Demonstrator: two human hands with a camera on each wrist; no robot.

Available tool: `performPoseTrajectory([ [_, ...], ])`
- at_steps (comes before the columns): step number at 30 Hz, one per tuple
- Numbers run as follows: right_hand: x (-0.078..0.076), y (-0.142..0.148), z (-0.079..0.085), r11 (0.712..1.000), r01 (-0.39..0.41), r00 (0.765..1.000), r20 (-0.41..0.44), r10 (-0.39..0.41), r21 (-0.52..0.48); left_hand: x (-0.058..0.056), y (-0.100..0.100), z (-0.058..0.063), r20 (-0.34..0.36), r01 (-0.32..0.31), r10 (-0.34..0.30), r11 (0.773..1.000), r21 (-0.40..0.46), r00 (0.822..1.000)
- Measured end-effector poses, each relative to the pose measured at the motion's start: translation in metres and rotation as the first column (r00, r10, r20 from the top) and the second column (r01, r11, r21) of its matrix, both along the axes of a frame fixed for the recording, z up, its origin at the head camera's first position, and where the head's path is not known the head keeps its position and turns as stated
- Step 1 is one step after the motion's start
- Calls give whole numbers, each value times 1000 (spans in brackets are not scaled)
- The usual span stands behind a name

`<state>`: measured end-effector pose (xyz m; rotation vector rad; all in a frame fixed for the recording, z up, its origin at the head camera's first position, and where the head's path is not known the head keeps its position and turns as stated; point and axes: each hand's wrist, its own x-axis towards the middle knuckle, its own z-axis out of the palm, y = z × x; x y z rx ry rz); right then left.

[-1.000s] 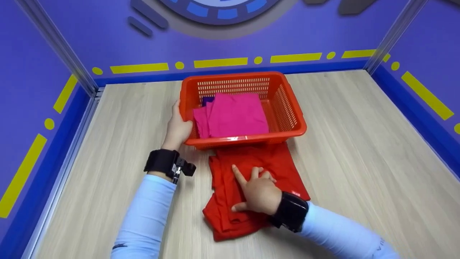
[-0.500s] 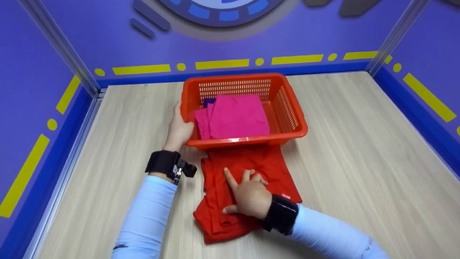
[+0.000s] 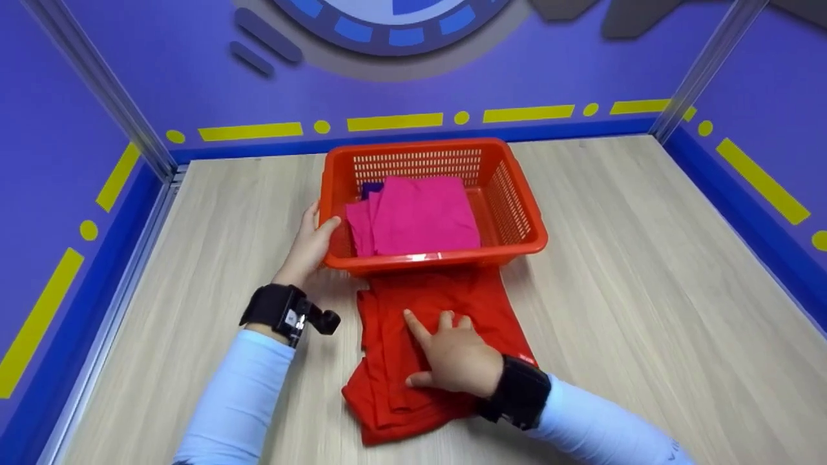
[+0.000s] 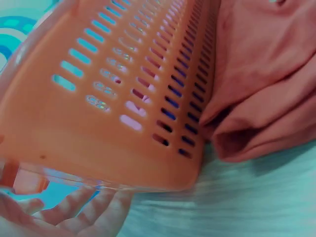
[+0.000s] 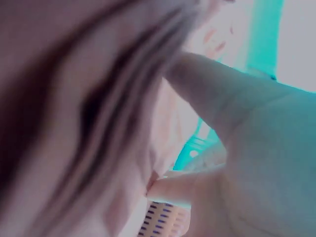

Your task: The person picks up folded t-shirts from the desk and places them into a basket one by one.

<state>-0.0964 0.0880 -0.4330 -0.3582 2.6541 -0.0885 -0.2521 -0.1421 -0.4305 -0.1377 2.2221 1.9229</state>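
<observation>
A folded red garment [image 3: 452,290] lies on the table in front of the basket, its far end partly hidden by the basket's front. My right hand [image 3: 462,361] rests on it, index finger and thumb spread over the cloth. In the right wrist view, dark blurred folds of the cloth [image 5: 98,113] stand close before the fingers. At the left end of the red-orange basket [image 3: 413,261] is my left hand [image 3: 307,248], its thumb extended at the rim. The left wrist view shows its fingers [image 4: 94,210] loosely extended beside the basket's perforated wall.
Inside the basket lies folded pink clothing [image 3: 426,216], with a bit of dark blue cloth [image 3: 370,188] behind it. The light wood table [image 3: 620,278] meets blue walls [image 3: 549,58] at the back and both sides.
The left hand has loosened at the basket's rim and drawn back slightly, towards the lower left. The right hand stays on the red garment, which has slid a little to the left.
</observation>
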Motion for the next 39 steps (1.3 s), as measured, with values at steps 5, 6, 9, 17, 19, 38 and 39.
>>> performPoseTrajectory([
  [5,0,24,7,987,-21,1000,12,24,-159,32,-4,-9,91,-7,-12,979,205,996],
  [6,0,30,8,981,-27,999,17,31,-193,40,-6,-11,96,12,-35,975,223,995],
  [9,-1,48,11,958,-47,999,13,53,-283,67,-14,-18,77,74,-96,966,248,992],
  [17,-3,106,8,911,-64,991,-131,11,-408,140,-26,-26,130,240,-273,944,225,953],
  [19,-3,120,6,897,-42,990,-138,-22,-440,157,-27,-26,169,281,-326,928,245,930],
  [38,-2,172,-31,115,648,759,650,-27,-752,213,0,-43,287,116,-320,825,553,903],
  [39,-2,172,-32,96,667,743,669,-7,-739,212,2,-44,281,109,-318,815,569,905],
])
